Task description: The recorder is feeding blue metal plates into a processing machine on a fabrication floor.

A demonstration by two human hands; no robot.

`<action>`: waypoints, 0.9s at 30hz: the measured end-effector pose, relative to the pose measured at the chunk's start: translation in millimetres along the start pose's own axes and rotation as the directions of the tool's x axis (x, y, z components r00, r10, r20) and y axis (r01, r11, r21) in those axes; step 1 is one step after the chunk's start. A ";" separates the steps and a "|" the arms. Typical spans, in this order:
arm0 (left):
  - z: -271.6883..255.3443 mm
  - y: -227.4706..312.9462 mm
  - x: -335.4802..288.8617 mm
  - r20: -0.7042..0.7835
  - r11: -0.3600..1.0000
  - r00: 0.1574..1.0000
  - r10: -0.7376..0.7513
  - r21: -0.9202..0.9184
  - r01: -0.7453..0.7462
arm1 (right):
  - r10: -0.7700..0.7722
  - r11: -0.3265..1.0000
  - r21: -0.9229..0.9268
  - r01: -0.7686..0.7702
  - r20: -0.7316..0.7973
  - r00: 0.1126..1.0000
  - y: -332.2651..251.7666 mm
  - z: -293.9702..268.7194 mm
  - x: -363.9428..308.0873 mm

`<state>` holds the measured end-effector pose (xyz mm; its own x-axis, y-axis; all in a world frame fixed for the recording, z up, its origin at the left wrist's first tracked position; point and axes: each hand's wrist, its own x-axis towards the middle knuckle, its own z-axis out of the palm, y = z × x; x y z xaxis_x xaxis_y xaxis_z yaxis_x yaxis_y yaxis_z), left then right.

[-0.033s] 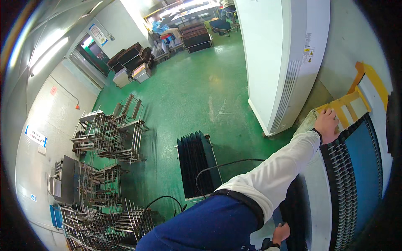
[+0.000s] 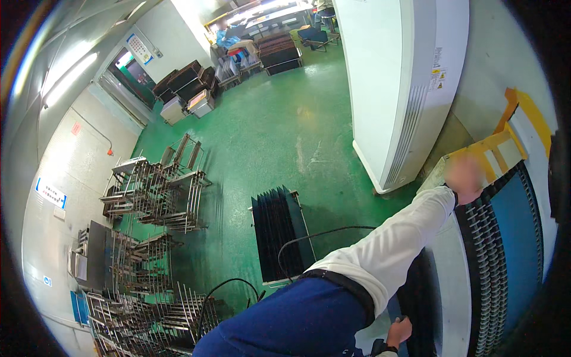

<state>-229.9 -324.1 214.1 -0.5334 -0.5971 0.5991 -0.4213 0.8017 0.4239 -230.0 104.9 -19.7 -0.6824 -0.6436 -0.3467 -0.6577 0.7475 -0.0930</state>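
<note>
Where yellow tape [image 2: 479,150] wraps the pale machine's [image 2: 455,297] end edge: left hand [image 2: 465,177], blurred, over it; whether its fingers grip, one cannot tell.
Ribbed rollers [image 2: 491,279]: dark, coil-like rows inside the machine, beside a smooth blue panel [image 2: 513,217].
Right hand [image 2: 399,332]: fingers curled inward, near a black surface [image 2: 421,297] along the machine's side; any grasp unclear.

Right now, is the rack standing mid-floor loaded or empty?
Loaded: the rack holds a row of dark panels, standing on edge; whether every slot is filled, I cannot tell.
</note>
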 end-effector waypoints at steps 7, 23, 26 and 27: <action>-2.6 0.5 0.2 0.019 1.000 1.000 -0.006 0.016 0.006 | -0.019 1.000 0.018 0.020 -0.056 0.998 5.4 9.8 1.2; -1.6 -1.6 -0.5 -0.027 1.000 1.000 0.009 0.004 -0.009 | 0.001 1.000 0.010 0.000 -0.052 0.999 6.4 12.4 2.4; -1.1 0.7 0.2 -0.020 1.000 1.000 0.009 0.001 -0.009 | -0.007 1.000 -0.011 0.007 -0.071 0.997 8.8 15.7 3.0; -1.3 0.9 0.1 -0.017 1.000 1.000 0.008 0.003 -0.008 | -0.007 1.000 -0.016 0.006 -0.068 0.998 6.5 12.2 1.9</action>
<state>-229.4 -323.4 215.4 -0.5243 -0.5900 0.6140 -0.4189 0.8065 0.4173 -231.7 110.6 -32.4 -0.6980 -0.6583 -0.2819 -0.6666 0.7411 -0.0802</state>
